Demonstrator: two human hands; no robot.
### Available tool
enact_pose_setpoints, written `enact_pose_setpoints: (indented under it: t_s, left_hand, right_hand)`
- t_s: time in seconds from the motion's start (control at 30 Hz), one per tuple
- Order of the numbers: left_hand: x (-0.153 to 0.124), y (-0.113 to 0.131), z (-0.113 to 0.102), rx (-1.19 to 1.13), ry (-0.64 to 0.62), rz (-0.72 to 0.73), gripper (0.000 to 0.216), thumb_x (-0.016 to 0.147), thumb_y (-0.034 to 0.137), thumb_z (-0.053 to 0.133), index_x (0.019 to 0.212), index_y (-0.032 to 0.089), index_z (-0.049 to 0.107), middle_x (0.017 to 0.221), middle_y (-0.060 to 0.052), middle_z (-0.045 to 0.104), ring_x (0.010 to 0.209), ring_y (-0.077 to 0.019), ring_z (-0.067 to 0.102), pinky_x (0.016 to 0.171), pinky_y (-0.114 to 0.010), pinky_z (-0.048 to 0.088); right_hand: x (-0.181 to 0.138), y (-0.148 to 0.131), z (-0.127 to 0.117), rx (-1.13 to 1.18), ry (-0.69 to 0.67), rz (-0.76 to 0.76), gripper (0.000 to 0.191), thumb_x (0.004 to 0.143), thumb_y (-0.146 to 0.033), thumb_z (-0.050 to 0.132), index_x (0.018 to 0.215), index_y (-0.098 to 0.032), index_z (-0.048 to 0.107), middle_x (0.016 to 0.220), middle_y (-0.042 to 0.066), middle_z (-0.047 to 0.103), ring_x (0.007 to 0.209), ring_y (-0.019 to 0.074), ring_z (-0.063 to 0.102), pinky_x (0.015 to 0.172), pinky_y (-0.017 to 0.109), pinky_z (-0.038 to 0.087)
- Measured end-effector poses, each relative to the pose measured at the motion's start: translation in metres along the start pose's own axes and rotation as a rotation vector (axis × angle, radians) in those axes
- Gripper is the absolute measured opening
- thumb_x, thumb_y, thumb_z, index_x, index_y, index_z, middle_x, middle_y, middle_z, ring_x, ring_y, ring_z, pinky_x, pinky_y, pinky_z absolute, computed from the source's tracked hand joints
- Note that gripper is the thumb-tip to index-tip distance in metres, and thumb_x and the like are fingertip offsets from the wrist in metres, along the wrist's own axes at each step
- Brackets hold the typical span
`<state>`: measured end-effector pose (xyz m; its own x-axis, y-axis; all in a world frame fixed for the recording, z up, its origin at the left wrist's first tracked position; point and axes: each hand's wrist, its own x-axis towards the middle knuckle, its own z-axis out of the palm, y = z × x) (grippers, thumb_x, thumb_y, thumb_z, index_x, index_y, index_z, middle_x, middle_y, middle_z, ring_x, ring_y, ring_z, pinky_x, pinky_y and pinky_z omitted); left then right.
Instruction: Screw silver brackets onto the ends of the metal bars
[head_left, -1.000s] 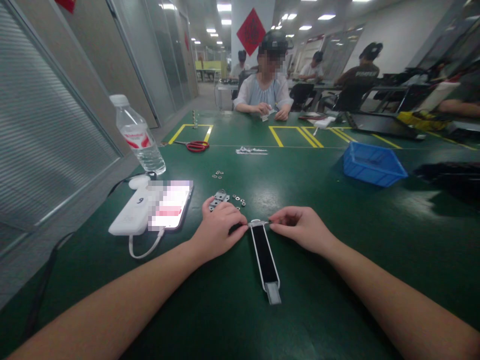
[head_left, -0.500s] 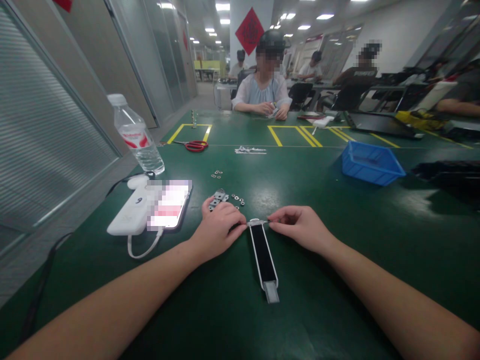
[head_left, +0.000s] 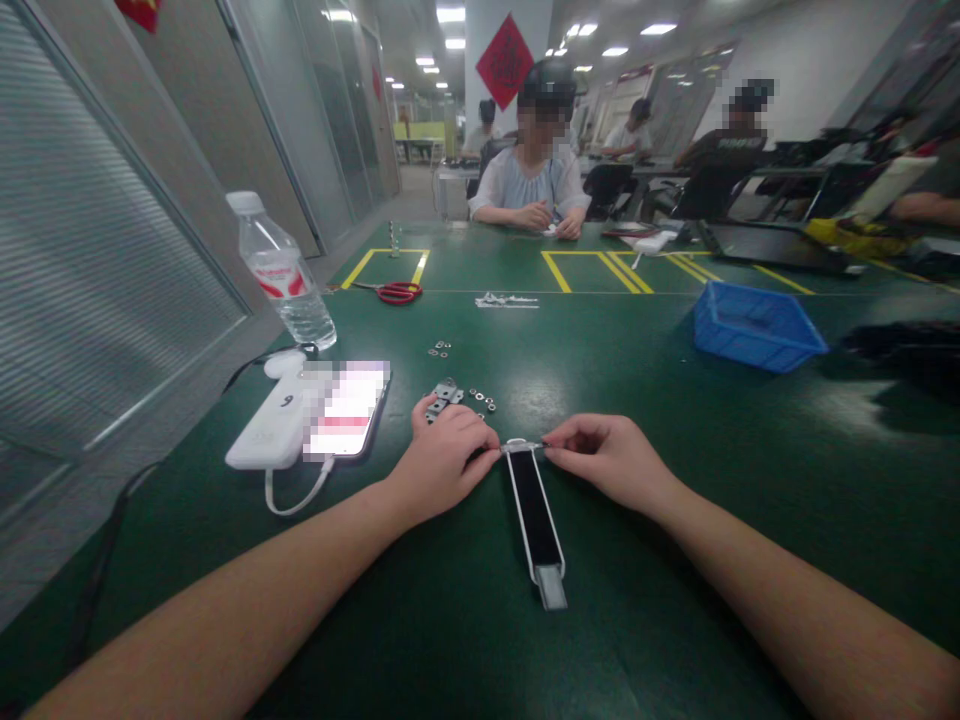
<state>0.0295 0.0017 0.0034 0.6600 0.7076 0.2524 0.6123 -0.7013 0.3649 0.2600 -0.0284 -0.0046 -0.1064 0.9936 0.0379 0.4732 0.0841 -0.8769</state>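
Whole scene sits slightly further right than in the previous view, a small head turn; the hold looks unchanged. Left hand [head_left: 444, 465], curled closed, and right hand [head_left: 611, 462], thumb and forefinger pinched, grip a metal clip [head_left: 521, 445] from either side, at the top end of a black strip [head_left: 535, 520] lying lengthwise on the green worktop [head_left: 637, 620], lower centre. Pinching from both sides seems to keep the clip square on the strip. Metal bracket [head_left: 445, 398] and small washers [head_left: 480, 401] lie just above the left hand, within easy reach. Phone [head_left: 346, 408] and power bank [head_left: 271, 425] sit side by side further left, out of the way.
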Motion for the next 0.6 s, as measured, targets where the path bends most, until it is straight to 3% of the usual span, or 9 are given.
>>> enact_pose_setpoints:
  t_s: [0.6]
  left_hand:
    - [-0.0006, -0.0002, -0.0001, -0.006, 0.003, 0.002, 0.008, 0.090, 0.023, 0.054, 0.087, 0.023, 0.062, 0.094, 0.000, 0.068, 0.104, -0.0215, 0.057, 0.112, -0.054, 0.007]
  right_hand:
    - [0.0000, -0.0001, -0.0003, 0.027, -0.025, -0.008, 0.018, 0.072, -0.033, 0.069, 0.080, -0.018, 0.072, 0.063, 0.001, 0.062, 0.057, 0.0126, 0.052, 0.053, 0.027, 0.042]
